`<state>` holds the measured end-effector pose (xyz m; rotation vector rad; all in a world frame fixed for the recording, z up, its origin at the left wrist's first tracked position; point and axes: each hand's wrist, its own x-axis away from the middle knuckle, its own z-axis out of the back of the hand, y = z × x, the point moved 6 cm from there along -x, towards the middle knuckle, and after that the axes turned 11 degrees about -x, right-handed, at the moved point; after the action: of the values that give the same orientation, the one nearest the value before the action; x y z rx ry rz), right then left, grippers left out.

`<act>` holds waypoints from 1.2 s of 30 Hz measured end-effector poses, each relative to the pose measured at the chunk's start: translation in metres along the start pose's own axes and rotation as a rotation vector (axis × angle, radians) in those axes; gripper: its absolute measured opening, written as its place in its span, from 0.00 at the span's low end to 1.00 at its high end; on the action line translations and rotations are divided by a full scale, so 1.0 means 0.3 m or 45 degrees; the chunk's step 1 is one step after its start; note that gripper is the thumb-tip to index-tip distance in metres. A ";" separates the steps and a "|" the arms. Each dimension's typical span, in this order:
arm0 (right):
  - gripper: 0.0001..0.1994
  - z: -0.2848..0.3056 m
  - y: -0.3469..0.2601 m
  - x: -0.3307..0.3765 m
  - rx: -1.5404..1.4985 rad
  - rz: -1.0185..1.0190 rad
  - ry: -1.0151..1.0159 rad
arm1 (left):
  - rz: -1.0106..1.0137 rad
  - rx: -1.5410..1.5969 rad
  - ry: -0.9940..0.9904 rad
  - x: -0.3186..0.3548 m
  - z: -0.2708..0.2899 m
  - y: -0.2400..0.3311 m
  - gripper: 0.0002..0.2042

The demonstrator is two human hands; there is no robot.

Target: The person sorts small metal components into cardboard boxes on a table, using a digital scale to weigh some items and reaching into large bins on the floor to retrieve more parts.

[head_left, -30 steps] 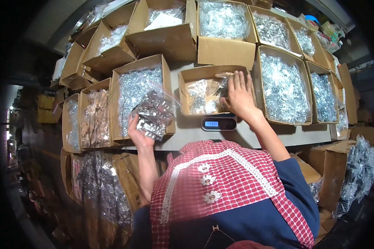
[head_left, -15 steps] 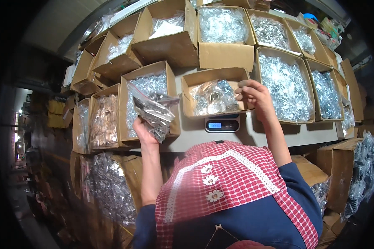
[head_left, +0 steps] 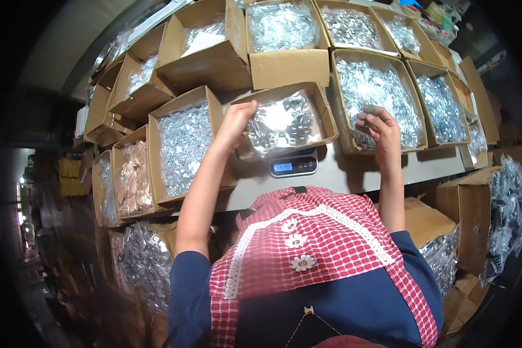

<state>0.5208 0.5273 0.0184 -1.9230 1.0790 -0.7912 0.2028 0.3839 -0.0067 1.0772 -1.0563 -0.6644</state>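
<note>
Box wall: cardboard boxes (head_left: 284, 64) of shiny bagged metal parts fill the upper half of the frame, much as in the earlier views.
Tray box: the small carton (head_left: 284, 122) sits on the digital scale (head_left: 294, 166) at centre; it now holds a clear bag of parts (head_left: 281, 119), where before it held a looser pile.
Left hand (head_left: 238, 119): a second ago it held a bag up at centre-left; now it rests at the tray box's left rim, fingers curled on the bag's edge.
Right hand (head_left: 380, 124): it has left the tray box and moved right, over the large box (head_left: 377, 98); fingers pinched together, contents too small to tell.
Hands: well apart.
Meaning: judged from this, the bag is being weighed and topped up.
</note>
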 end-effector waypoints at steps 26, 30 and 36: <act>0.16 -0.019 -0.057 -0.048 0.109 0.129 -0.021 | -0.313 -0.242 0.618 0.292 0.376 0.067 0.21; 0.16 -0.099 -0.014 -0.087 0.136 0.089 -0.173 | -0.277 -0.256 0.646 0.314 0.346 0.069 0.25; 0.21 -0.201 0.061 -0.098 0.285 -0.094 -0.219 | -0.253 -0.218 0.655 0.305 0.288 0.031 0.28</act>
<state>0.4521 0.5276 0.0292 -1.8111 0.7854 -0.7388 0.1575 0.2769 0.0428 1.1309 -0.4461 -0.5787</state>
